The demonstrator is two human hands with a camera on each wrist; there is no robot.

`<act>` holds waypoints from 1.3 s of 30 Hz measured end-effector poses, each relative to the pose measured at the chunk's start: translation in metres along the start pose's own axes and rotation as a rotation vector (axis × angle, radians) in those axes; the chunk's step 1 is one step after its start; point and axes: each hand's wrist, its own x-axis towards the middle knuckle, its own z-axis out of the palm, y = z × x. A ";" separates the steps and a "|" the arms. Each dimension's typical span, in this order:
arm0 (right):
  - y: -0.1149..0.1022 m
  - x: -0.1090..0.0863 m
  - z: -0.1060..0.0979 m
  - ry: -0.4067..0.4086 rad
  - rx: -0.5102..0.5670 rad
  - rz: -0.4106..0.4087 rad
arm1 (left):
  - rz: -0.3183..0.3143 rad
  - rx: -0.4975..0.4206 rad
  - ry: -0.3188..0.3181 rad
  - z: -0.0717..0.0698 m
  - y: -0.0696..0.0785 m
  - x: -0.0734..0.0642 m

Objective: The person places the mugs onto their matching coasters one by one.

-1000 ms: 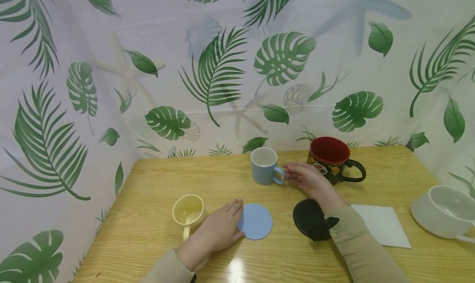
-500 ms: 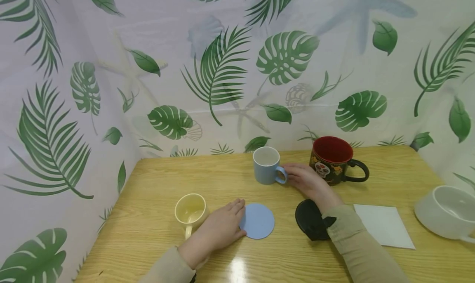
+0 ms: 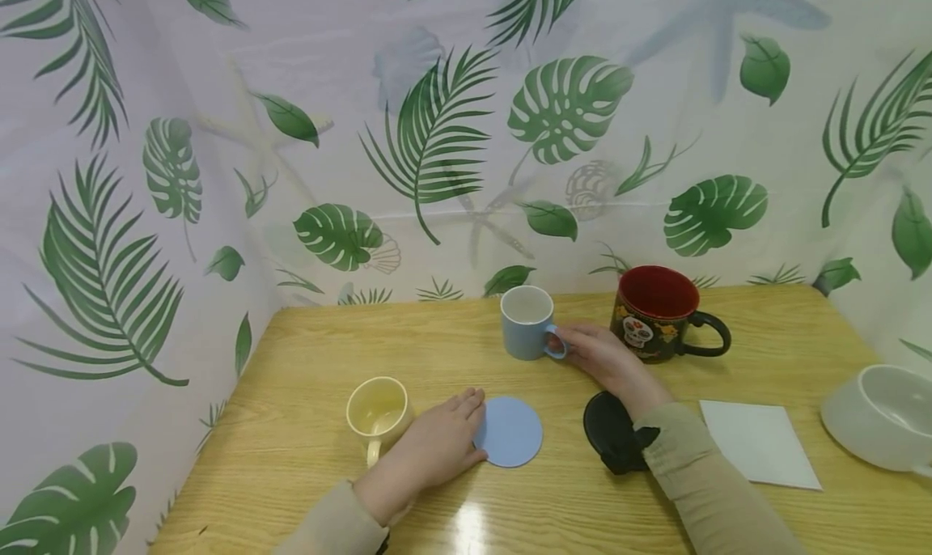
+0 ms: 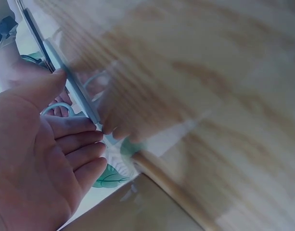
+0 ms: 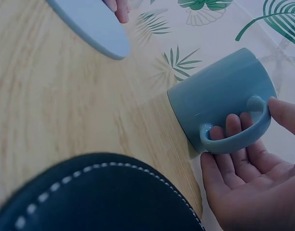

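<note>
A light blue mug with a white inside stands upright on the table, its handle towards my right hand. In the right wrist view the right hand holds the handle, fingertips showing through its loop and thumb near its top. My left hand lies beside a round blue coaster. In the left wrist view the thumb and index fingertip of the left hand touch the rim of the coaster, fingers extended. A yellow mug stands just left of that hand.
A black mug with a red inside stands behind the right hand. A black coaster lies partly under the right forearm. Further right are a white square coaster and a large white mug. A leaf-patterned cloth hangs behind the table.
My right hand has moved in from beside the blue mug's handle and now holds it. The left hand stays at the blue coaster. The head view has shifted slightly.
</note>
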 end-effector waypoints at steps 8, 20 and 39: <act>0.002 0.001 0.001 -0.016 -0.094 -0.029 | 0.004 0.007 0.005 0.001 0.001 0.000; 0.002 0.006 0.005 -0.009 -0.213 -0.050 | -0.002 0.017 0.015 0.002 0.000 0.000; 0.005 0.003 0.010 0.035 -0.238 -0.111 | 0.000 -0.002 0.001 -0.001 0.001 -0.001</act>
